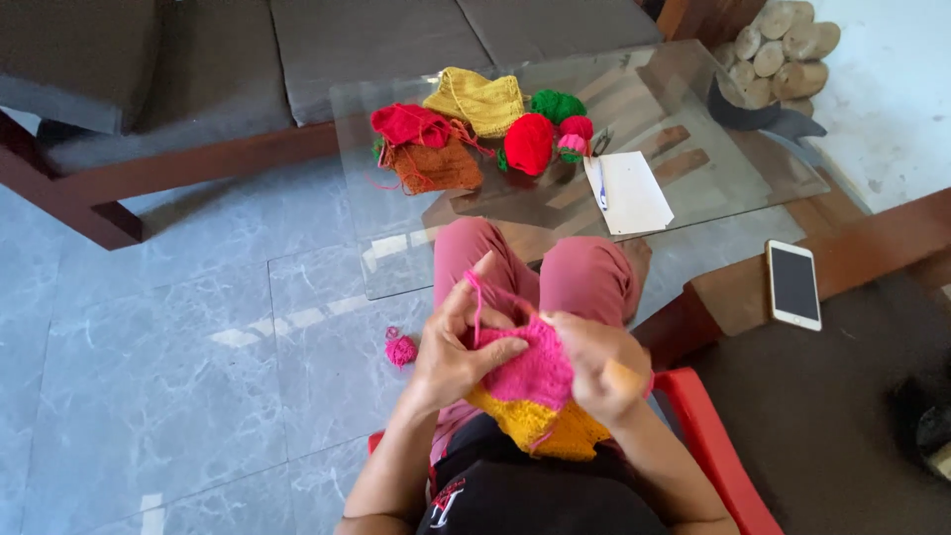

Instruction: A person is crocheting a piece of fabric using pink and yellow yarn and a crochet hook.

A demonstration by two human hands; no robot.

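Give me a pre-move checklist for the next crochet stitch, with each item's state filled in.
1. Left hand grips the pink and yellow crochet piece: ok.
2. Pink yarn strand runs over the left fingers: ok.
3. Right hand is at the piece's edge: ok.
4. Hook in the right hand: cannot tell, hidden.
5. Small pink yarn ball lies free on the floor: ok.

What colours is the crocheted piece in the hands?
Pink on top, yellow-orange below: crocheted piece, seen in the head view.
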